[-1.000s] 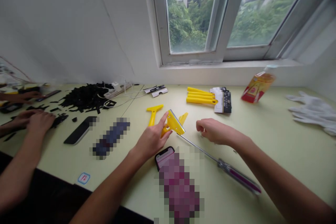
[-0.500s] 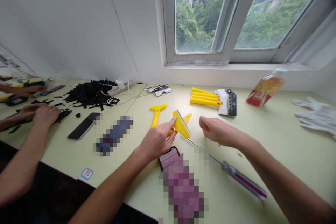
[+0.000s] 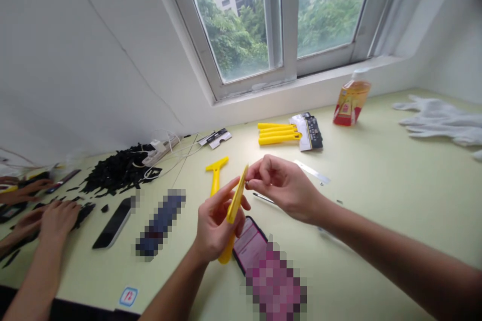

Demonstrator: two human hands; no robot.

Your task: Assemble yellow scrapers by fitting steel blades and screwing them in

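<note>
My left hand (image 3: 214, 225) is closed around a yellow scraper (image 3: 236, 198), its head turned edge-on and its handle pointing down. My right hand (image 3: 286, 185) pinches a small metal fastener (image 3: 246, 185) against the face of the scraper head; its exact kind is too small to tell. Under the right hand lies a screwdriver (image 3: 263, 198), with only its shaft tip plain and the rest mostly behind my hand and forearm. A flat metal blade (image 3: 312, 172) and a small nut (image 3: 321, 184) rest on the table beyond that hand. Another yellow scraper (image 3: 216, 175) lies behind my left hand.
A phone (image 3: 250, 243) lies below my hands. Farther back are yellow handles (image 3: 276, 134), black-and-white cards (image 3: 309, 133), a bottle (image 3: 352, 100) and white gloves (image 3: 437, 118). At left, another person's hands (image 3: 60, 218) work near a black heap (image 3: 116, 170) and a power strip (image 3: 161, 150).
The view has swung to the right. My left hand has turned the scraper from face-on to edge-on. My right hand has come in from the side to the scraper head.
</note>
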